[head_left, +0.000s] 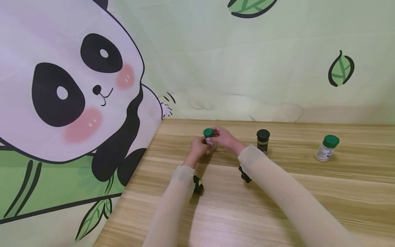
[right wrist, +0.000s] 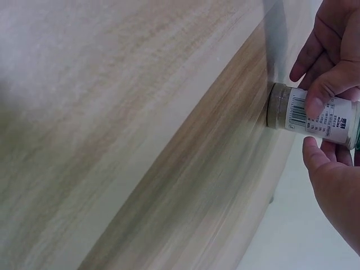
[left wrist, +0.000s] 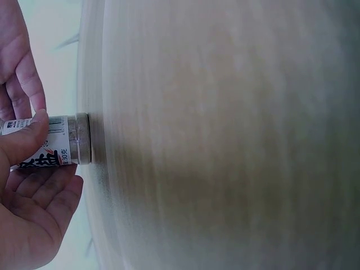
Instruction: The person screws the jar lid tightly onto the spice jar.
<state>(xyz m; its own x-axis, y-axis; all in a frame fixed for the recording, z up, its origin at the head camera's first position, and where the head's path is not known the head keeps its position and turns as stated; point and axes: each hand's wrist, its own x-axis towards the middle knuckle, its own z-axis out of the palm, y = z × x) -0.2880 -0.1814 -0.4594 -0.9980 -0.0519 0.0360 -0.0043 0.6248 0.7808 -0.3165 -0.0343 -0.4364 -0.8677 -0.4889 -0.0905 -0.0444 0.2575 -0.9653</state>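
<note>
A small spice jar (head_left: 208,132) with a green cap and a white printed label stands upright on the wooden table, toward its back edge. My left hand (head_left: 197,147) grips its body. In the left wrist view the left thumb (left wrist: 28,140) lies across the label of the jar (left wrist: 56,135), with the fingers round the other side. My right hand (head_left: 225,137) is at the right side of the same jar, fingertips close to the cap. In the right wrist view its thumb (right wrist: 314,153) meets the edge of the jar (right wrist: 332,121); I cannot tell whether it pinches.
Right of the hands stands a black-capped jar (head_left: 263,140), partly behind the right sleeve (head_left: 271,171). Farther right is another green-capped jar (head_left: 327,148). A panda-printed cloth (head_left: 216,68) hangs behind the table (head_left: 222,206) and along its left side.
</note>
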